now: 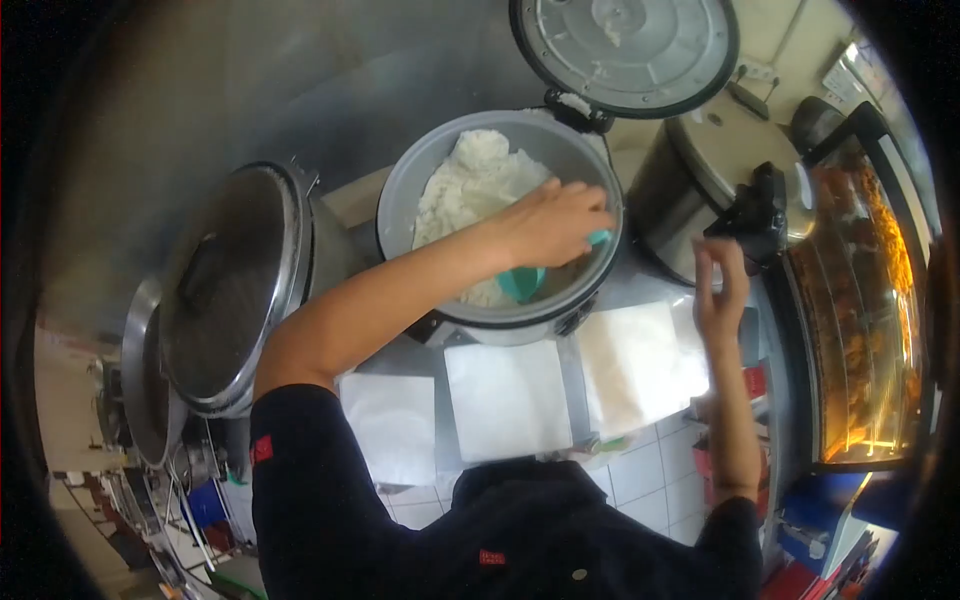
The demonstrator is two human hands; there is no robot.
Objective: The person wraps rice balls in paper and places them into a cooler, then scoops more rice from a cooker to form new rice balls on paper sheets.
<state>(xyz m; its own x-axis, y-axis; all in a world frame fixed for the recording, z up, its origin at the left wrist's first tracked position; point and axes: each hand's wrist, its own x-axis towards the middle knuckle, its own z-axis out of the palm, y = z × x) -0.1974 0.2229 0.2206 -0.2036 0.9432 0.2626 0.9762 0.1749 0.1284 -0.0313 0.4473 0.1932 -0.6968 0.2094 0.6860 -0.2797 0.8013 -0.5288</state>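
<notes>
My left hand [557, 222] is closed on a teal rice paddle [521, 284], reaching over the pot of a large rice cooker [398, 200]. The paddle's blade dips down by the white rice [450, 205], which is heaped mostly toward the back and left of the pot. My fingers cover much of the handle. To the right, my right hand [722, 290] is raised with thumb and fingers apart and nothing between them. It is nearest to a steel lidded pot [660, 190] and a white paper sheet [640, 365].
The cooker's open lid [640, 50] tilts back behind it. Two more paper sheets [508, 400] [388, 425] lie along the counter's front. A big lidded steel pot [225, 290] stands at left. A lit glass food display [865, 320] borders the right.
</notes>
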